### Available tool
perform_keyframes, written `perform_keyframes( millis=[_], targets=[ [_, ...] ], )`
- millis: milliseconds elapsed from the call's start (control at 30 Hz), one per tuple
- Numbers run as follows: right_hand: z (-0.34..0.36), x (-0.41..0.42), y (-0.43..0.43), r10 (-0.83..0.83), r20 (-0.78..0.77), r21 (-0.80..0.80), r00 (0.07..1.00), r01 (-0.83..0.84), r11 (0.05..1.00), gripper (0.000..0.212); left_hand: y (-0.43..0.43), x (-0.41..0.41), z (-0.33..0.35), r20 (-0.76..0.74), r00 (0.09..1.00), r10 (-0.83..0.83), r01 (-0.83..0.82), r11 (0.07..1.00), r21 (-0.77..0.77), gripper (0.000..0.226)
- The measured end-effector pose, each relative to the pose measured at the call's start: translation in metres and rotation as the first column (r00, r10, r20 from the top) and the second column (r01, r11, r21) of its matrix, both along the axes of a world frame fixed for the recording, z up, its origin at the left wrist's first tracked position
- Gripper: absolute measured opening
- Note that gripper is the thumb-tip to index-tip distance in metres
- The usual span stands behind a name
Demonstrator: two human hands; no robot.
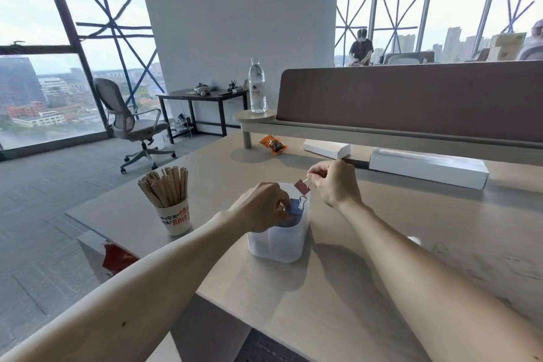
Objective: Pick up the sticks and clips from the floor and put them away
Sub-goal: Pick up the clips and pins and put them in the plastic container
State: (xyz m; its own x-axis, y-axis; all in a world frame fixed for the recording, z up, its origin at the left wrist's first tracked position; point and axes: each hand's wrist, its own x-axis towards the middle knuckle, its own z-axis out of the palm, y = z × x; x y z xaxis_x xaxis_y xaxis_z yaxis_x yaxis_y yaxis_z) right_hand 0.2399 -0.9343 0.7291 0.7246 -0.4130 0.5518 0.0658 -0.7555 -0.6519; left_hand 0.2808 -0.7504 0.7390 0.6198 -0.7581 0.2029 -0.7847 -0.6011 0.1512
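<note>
Just below frame centre: translucent plastic tub (277,244) on the pale desk (338,288), both hands over its mouth. Right hand (335,182) pinched shut on the wire handle of a pink binder clip (302,186), clip dangling just above the tub's far rim. Left hand (261,206) closed around a small cluster of clips, a blue binder clip (296,206) showing at the fingertips, already at or inside the opening; exact count in that fist impossible to tell. Left of centre: paper cup (176,219) packed with upright wooden sticks (167,185), apparently already put away.

Step in hand, by the look of it: dropping clips into the tub. Best done by bringing the pink clip squarely over the opening before letting go, low enough to avoid a bounce off the rim. Left fist to open downward inside the walls, not above them. Tub light and narrow, so no pressing on its edge; tipping likely otherwise.
</note>
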Motion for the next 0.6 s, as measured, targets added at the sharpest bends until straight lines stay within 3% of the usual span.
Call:
perform_keyframes(
  millis=[100,233,433,600],
  targets=[
    [-0.001,0.002,0.002,0.050,-0.118,-0.051,0.992,-0.056,0.997,0.010,0.002,0.001,0.000,0.015,1.000,0.007,-0.006,0.999,-0.054,0.023],
    [-0.002,-0.001,0.004,0.098,-0.213,-0.048,0.972,-0.110,0.993,0.019,0.012,0.001,0.013,0.008,0.999,-0.034,0.035,0.949,-0.312,0.013],
    [0.002,-0.017,0.004,0.121,-0.225,0.039,0.967,-0.115,0.993,0.019,0.028,-0.004,0.017,-0.033,0.998,-0.059,0.059,0.998,-0.003,0.023],
    [0.003,-0.038,0.018,0.177,-0.244,-0.017,0.954,-0.187,0.982,0.018,0.041,-0.017,0.018,-0.026,1.000,-0.009,0.005,0.991,-0.134,0.022]
  ],
)
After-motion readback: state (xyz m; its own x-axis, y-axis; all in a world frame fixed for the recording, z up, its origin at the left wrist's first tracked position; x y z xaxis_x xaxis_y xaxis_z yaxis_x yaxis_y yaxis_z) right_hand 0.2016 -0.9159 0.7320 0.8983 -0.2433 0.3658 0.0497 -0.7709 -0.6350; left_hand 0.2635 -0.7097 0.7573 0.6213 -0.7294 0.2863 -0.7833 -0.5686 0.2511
